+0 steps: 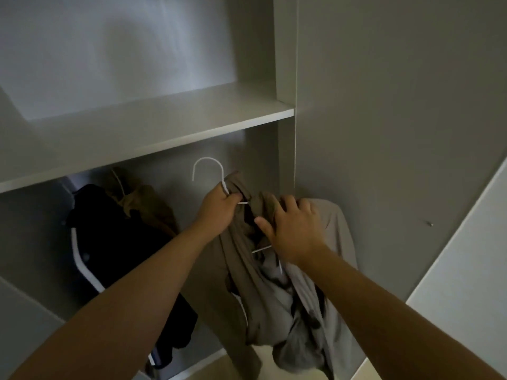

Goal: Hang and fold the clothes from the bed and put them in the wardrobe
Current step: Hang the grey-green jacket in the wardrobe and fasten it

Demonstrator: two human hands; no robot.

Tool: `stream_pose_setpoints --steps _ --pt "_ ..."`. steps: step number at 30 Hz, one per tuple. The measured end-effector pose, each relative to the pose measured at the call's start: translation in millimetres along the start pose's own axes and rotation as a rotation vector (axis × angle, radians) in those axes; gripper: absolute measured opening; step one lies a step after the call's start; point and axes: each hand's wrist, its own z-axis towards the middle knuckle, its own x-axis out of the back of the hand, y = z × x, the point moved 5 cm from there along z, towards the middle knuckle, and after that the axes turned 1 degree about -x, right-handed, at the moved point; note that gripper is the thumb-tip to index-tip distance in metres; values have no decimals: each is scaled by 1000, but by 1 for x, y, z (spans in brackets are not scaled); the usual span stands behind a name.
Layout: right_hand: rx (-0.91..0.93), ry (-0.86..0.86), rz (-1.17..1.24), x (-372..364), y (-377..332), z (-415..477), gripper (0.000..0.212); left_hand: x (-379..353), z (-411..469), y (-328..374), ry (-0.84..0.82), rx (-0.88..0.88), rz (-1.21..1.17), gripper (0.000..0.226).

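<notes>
A white wire hanger (207, 165) carries a taupe garment (247, 283) that hangs bunched in front of the open wardrobe. My left hand (216, 209) grips the hanger's neck just below the hook, together with a fold of the cloth. My right hand (290, 229) lies on the garment's shoulder, fingers curled into the fabric over the hanger's arm. The hook is free in the air under the wardrobe shelf (153, 138). The hanging rail is hidden by the shelf.
Inside the wardrobe on the left hang a black garment with white trim (109, 242) and a brown garment (142, 204). A pale beige garment (337, 231) hangs at the right behind my hand. The wardrobe's side panel (384, 133) stands at the right.
</notes>
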Motion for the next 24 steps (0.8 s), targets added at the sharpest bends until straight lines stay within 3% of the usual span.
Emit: stream_pose_setpoints --steps 5,10,13,15,19,22,24 --pt "-33 156 -140 -14 9 23 42 -21 34 -18 -30 -39 -79 33" --pt "-44 180 56 -27 -15 48 56 -39 75 -38 -135 -63 -27 26" --pt "59 82 146 -40 -33 60 65 -40 106 -50 -187 -62 -43 25" --pt "25 -13 129 -49 -33 74 68 -36 128 -59 -216 -60 -30 26" --pt "-175 -76 47 -70 -22 104 55 -29 161 -70 -307 -122 -11 16" --pt "-160 -93 30 -91 -23 123 36 -33 180 -80 -337 -166 51 15" --pt "-151 -12 11 -102 -25 138 32 -38 193 -86 -306 -248 159 16"
